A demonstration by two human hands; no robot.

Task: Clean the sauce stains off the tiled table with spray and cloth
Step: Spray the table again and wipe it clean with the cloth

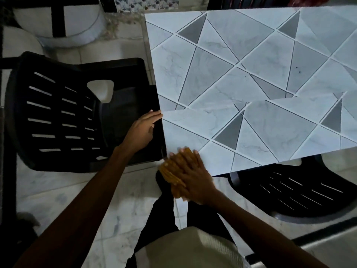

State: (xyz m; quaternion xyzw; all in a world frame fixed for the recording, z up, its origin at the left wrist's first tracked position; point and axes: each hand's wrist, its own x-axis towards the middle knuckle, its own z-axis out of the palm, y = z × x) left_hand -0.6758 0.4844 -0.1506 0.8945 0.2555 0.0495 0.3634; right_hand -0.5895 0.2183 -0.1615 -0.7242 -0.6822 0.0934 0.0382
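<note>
Two bare hands are at the near left corner of the tiled table [270, 60]. The right hand [195, 176] lies flat on a yellow cloth [171, 171], fingers straight and close together, pressing it onto the corner. The left hand [142, 130] touches the table's left edge with straight fingers, above a black slatted chair [58, 117]. Small dark specks [299, 71] dot the tiles farther right.
</note>
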